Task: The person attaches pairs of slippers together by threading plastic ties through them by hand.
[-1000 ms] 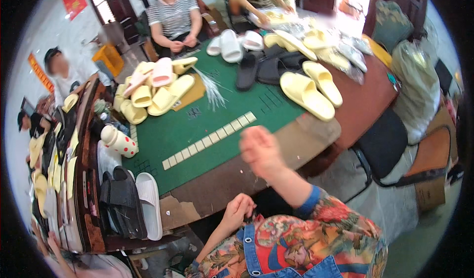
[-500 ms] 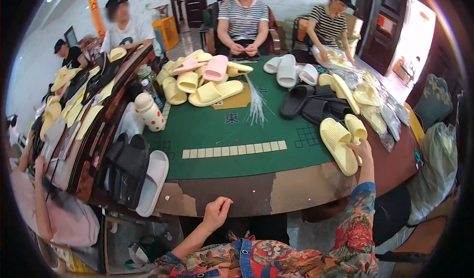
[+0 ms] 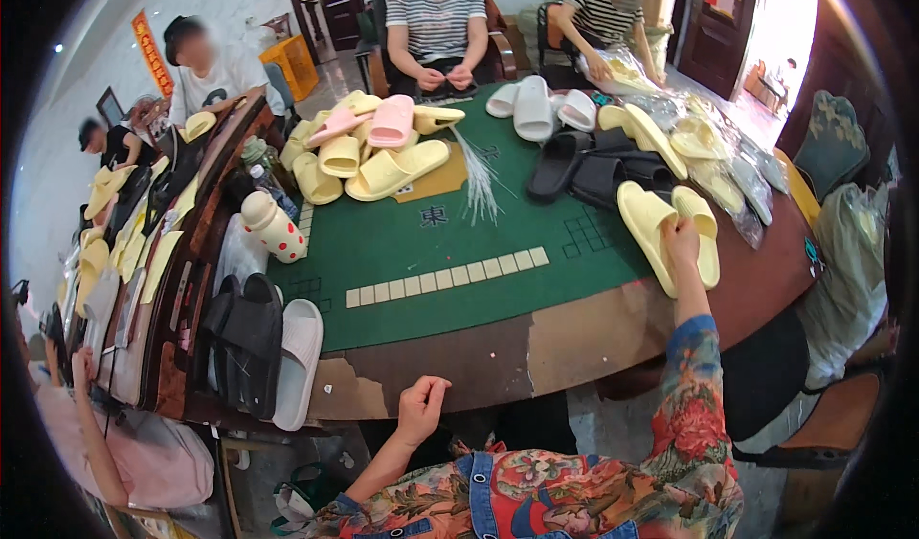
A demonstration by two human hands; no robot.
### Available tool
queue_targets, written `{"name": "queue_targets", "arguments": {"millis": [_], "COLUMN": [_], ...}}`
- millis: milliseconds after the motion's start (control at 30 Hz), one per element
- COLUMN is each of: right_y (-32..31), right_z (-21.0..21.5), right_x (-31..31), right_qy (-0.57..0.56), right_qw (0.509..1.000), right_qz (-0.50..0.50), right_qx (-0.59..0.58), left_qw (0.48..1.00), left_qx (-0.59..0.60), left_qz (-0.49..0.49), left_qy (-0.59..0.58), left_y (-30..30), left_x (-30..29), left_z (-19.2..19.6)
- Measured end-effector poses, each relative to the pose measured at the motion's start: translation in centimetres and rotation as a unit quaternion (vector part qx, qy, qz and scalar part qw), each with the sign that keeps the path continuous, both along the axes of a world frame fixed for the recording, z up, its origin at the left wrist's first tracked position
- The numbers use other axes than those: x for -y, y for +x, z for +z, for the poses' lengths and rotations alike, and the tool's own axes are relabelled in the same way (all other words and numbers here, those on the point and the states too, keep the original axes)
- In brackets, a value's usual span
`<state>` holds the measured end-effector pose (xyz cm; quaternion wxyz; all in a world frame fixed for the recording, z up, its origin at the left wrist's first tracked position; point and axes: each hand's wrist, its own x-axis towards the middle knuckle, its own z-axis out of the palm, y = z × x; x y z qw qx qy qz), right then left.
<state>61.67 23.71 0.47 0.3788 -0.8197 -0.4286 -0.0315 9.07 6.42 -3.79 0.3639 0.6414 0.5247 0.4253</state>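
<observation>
At the table's right side, my right hand [image 3: 682, 240] grips a pair of pale yellow slippers where their inner edges meet. The left slipper of the pair [image 3: 643, 221] and the right slipper [image 3: 706, 225] lie side by side, toes pointing away; my fingers partly cover both. My left hand [image 3: 419, 411] is loosely closed at the near table edge, with nothing visible in it. Just beyond the pair lie several black slippers [image 3: 613, 175] and another yellow slipper pair [image 3: 651, 139].
A heap of yellow and pink slippers [image 3: 397, 170] and white plastic ties [image 3: 477, 180] lie on the green mat [image 3: 459, 314]. Black [image 3: 247, 348] and white slippers [image 3: 299, 357] stand at left, near a dotted bottle [image 3: 273, 225]. Bagged slippers [image 3: 732, 170] sit at right. Several people sit around.
My right hand has moved from the right slipper to between the two. The slippers now lie closer together and level with each other. My left hand stays by the table edge.
</observation>
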Motion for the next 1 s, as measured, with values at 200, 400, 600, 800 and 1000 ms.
{"name": "queue_targets", "arguments": {"millis": [200,400,600,800,1000], "right_y": [3.7,7.6,9.4,12.3,6.2], "right_z": [-0.1,-0.1,-1.5,-1.9,-1.4], "right_x": [-4.5,-2.5,-1.7,-3.3,-3.3], "right_qy": [-0.070,0.023,-0.110,-0.087,-0.021], "right_qw": [0.997,0.990,0.980,0.994,0.996], "right_qz": [-0.029,-0.136,-0.166,-0.058,-0.085], "right_qx": [-0.032,0.042,0.004,0.015,0.002], "left_qw": [1.000,1.000,1.000,1.000,0.999], "left_qx": [0.005,0.017,0.002,-0.006,-0.023], "left_qz": [0.019,-0.016,0.005,0.008,0.028], "left_qy": [0.021,0.000,-0.003,-0.004,-0.003], "left_y": [-0.4,0.3,-0.4,-0.1,-0.1], "left_x": [0.1,-0.3,-0.1,0.2,0.4], "left_z": [0.0,0.9,0.8,1.4,0.8]}}
